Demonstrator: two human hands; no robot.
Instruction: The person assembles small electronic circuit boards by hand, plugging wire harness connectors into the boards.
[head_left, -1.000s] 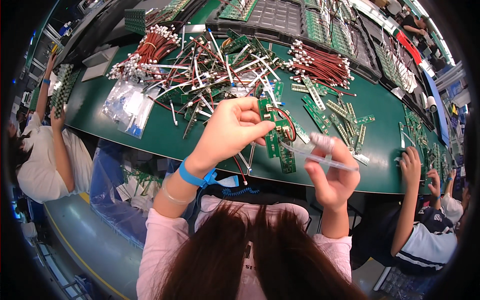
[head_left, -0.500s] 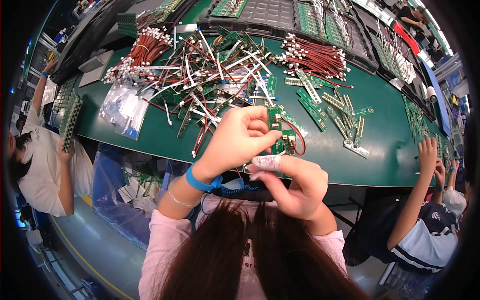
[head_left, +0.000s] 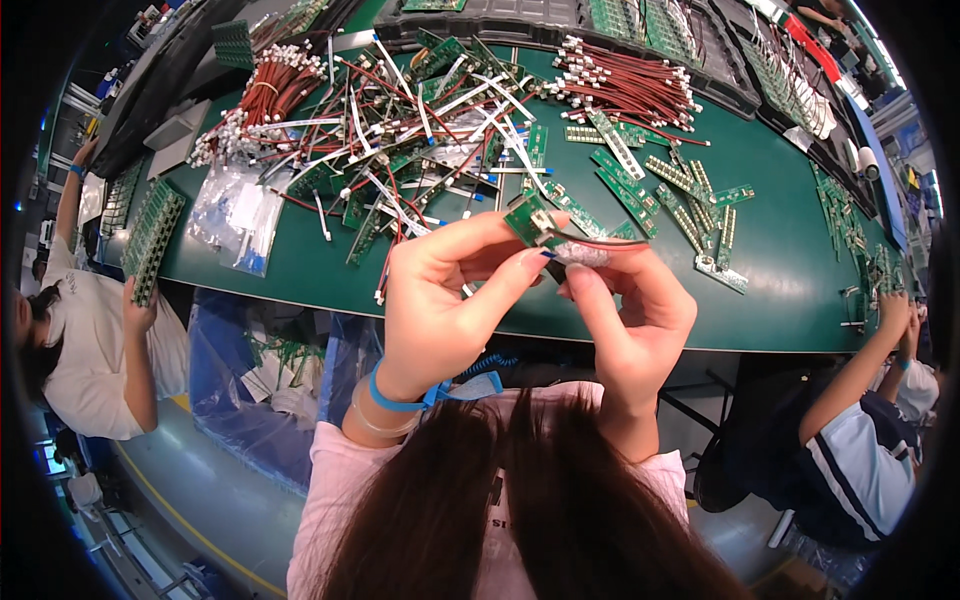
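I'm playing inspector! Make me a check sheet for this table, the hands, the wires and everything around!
Surface: green tabletop, much of it covered.
In hand: small green circuit board.
Clutter: tangled heap of boards and strips; plastic bag.
Hands: left hand pinches the board; right hand beside it, grip unclear.
Cables: red wire bundle left of the heap, another bundle right.
Surroundings: black tray beyond; people either side.

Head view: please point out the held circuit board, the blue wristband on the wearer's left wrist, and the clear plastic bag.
Held circuit board [head_left: 522, 218]: head view, on its green face.
Blue wristband [head_left: 437, 394]: head view, at its knot.
Clear plastic bag [head_left: 240, 214]: head view, near its middle.
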